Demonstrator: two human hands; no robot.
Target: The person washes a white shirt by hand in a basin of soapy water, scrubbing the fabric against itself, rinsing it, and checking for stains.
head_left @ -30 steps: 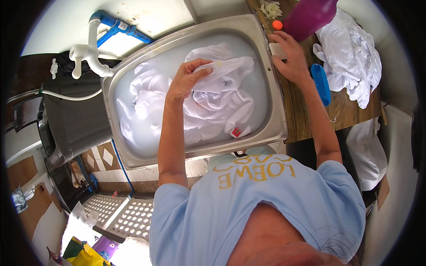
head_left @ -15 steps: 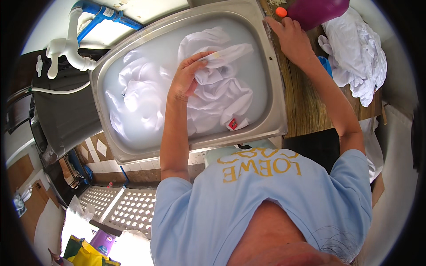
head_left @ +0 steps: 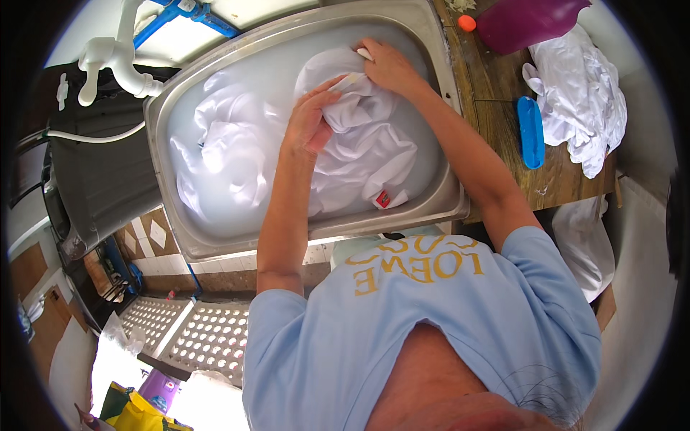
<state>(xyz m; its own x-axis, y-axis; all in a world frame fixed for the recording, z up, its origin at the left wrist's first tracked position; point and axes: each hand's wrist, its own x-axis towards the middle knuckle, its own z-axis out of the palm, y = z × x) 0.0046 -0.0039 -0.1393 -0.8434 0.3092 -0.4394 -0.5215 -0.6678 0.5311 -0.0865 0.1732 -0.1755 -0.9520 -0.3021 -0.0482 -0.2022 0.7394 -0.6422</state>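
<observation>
A wet white garment (head_left: 363, 147) lies bunched in cloudy water in the metal sink (head_left: 454, 179), with a red label (head_left: 382, 199) at its near end. My left hand (head_left: 310, 122) pinches a raised fold of it; a faint yellow mark shows on the cloth by the fingertips. Across from it, my right hand (head_left: 392, 68) is closed at the far right end of the same fold. A small white bit sticks out by its fingertips, too small to tell apart from the cloth. More white cloth (head_left: 233, 147) floats in the left half of the sink.
Right of the sink, a wooden counter (head_left: 496, 79) holds a purple bottle (head_left: 528, 25), an orange cap (head_left: 466, 24), a blue oblong tray or brush (head_left: 531, 133) and a heap of white cloth (head_left: 578, 100). A white tap (head_left: 108, 61) stands at the upper left.
My right hand has moved left from the counter beside the purple bottle to the garment in the sink. My left hand keeps its grip, and the raised fold now lies between both hands.
</observation>
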